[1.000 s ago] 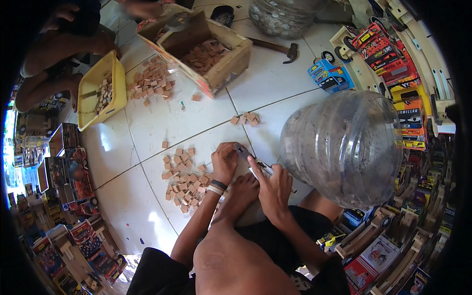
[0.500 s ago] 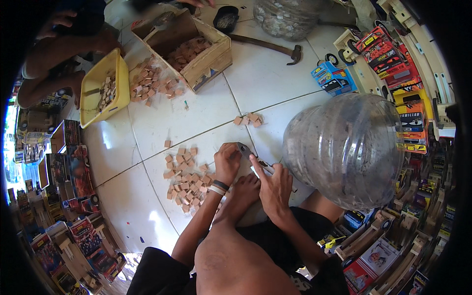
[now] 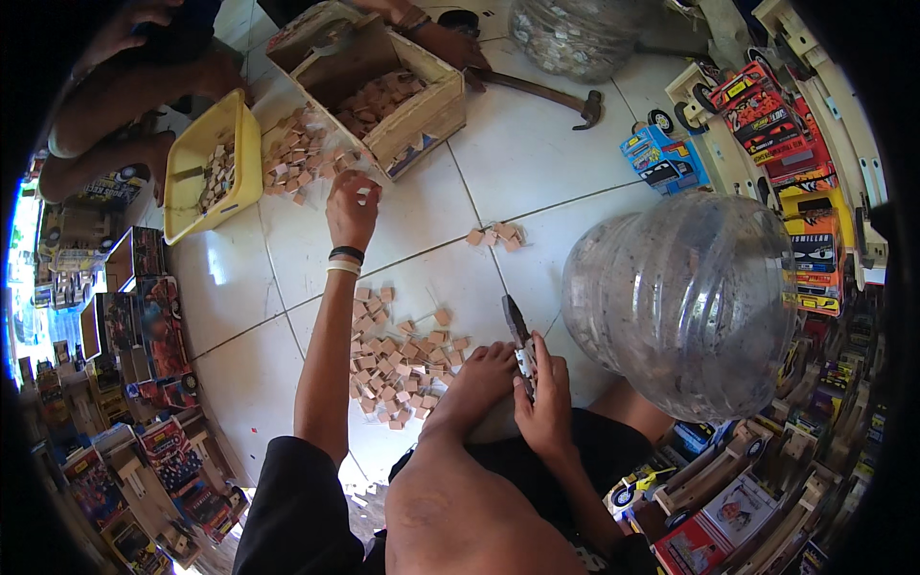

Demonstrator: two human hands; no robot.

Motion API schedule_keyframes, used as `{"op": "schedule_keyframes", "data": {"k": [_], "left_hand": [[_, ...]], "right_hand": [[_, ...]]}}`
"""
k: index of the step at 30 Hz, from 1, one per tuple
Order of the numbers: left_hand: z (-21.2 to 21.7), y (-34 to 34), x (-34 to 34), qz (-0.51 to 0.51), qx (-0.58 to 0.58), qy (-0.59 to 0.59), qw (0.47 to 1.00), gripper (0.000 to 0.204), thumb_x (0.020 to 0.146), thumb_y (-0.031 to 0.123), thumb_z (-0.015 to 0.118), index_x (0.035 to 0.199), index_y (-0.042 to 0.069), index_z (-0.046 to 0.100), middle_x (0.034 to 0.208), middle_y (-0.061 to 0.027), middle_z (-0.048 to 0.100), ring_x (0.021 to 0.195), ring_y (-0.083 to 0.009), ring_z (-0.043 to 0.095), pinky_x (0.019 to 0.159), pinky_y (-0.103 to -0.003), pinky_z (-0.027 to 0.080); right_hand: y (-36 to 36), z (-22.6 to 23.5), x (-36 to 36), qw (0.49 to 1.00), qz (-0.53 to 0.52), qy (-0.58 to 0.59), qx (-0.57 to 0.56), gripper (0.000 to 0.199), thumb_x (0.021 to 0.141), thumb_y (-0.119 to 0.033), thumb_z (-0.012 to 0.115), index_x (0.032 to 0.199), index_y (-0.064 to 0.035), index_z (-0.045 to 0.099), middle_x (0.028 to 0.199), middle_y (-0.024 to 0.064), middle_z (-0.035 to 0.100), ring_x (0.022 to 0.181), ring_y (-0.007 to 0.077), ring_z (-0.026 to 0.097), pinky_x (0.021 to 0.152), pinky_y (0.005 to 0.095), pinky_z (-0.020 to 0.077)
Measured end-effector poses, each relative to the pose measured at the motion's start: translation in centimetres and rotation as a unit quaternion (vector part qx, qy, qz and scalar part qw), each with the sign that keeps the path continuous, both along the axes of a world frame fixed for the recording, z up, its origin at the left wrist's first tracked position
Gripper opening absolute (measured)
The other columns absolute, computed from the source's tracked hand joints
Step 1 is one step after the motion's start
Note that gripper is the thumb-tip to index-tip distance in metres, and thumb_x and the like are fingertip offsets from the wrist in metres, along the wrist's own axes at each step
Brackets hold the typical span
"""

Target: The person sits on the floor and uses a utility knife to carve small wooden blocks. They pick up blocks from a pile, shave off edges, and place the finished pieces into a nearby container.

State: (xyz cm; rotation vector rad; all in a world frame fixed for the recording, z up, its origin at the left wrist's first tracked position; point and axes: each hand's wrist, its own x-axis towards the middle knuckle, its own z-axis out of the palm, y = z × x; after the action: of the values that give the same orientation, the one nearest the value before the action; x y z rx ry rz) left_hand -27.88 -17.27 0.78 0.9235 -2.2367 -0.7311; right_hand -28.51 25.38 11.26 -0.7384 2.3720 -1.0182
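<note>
Right hand: closed around the handles of dark metal pliers, nearer the wearer than the open-topped pale wooden box. This grip presumably keeps the fingers clear of the tool's head, which points away from the body. Left hand: fingers curled narrow, just off the box's near corner; whether anything is pinched cannot be told. Small tan square blocks lie heaped on the white tiled floor, nearer the wearer than the box, probably for easy reach. Left of the box stands a yellow rectangular plastic tub; right of it lies a wooden-handled claw hammer.

Against the earlier frame: the left hand has left the pliers for the box's corner; the pliers have swung more upright; a co-worker's hand has come beside the box, near the hammer.
</note>
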Motion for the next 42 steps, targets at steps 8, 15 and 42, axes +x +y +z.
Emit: {"op": "schedule_keyframes", "data": {"k": [8,15,42], "left_hand": [[-0.3,1.6,0.7,0.004,-0.048,-0.011,0.999,0.007,0.087,0.002,0.077,0.094,0.002,0.078,0.106,-0.0145,0.076,0.091,-0.0371,0.074,0.083,-0.044,0.058],[0.2,0.7,0.5,-0.049,-0.023,-0.027,0.998,0.007,0.087,-0.001,0.073,0.094,0.002,0.073,0.110,-0.0160,0.073,0.092,-0.0376,0.072,0.081,-0.046,0.057],[2.4,12.2,1.0,-0.148,0.265,0.057,0.951,0.010,0.094,0.001,0.077,0.104,-0.001,0.077,0.110,-0.0133,0.077,0.093,-0.0180,0.078,0.082,-0.031,0.064]], "right_hand": [[0.5,-0.7,0.3,0.999,-0.008,-0.042,-0.011,0.075,0.094,-0.001,0.067,0.164,-0.0048,0.040,0.115,0.0224,0.056,0.102,0.0391,0.060,0.092,0.0472,0.0499],[1.4,-1.3,-0.9,0.999,0.007,-0.034,0.005,0.079,0.093,-0.002,0.071,0.165,-0.0084,0.039,0.111,0.0187,0.055,0.104,0.0365,0.059,0.095,0.0472,0.0499],[1.7,0.8,-2.7,0.767,-0.173,-0.609,-0.102,0.067,0.105,-0.012,0.065,0.166,-0.0193,0.037,0.129,0.0071,0.067,0.113,0.0180,0.070,0.086,0.0358,0.0586]]}}
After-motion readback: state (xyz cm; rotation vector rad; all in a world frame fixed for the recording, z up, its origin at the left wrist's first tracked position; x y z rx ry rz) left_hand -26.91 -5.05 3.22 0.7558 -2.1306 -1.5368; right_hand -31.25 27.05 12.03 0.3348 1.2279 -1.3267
